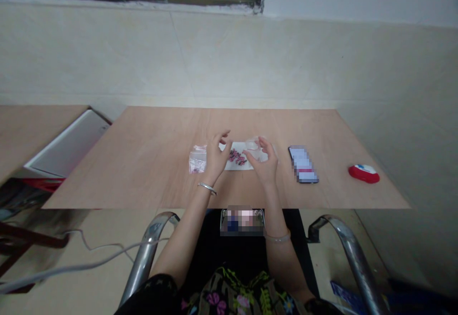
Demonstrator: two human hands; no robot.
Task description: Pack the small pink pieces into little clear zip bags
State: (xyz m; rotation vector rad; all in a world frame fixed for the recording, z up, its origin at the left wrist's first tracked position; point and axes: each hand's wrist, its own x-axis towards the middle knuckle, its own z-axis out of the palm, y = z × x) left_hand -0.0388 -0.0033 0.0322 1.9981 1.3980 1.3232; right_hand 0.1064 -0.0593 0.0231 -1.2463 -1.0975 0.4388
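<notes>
A white sheet (234, 166) lies on the table, with a pile of small pink and dark pieces (237, 156) on it. At the sheet's left side is my left hand (216, 157), its fingers curved and apart with nothing visible between them. My right hand (265, 161) is over the sheet's right part, thumb and fingers around a small clear plastic container (252, 144). The container is see-through, so its contents and exact contact points are hard to make out. Left of my left hand lies a clear zip bag (198, 160) with small pieces near its bottom.
A phone (304, 164) lies right of the sheet, and a red and white object (364, 173) sits farther right on the wooden table (143, 162). Another phone (242, 221) is below the front edge, at my lap. Metal chair arms (152, 243) flank me.
</notes>
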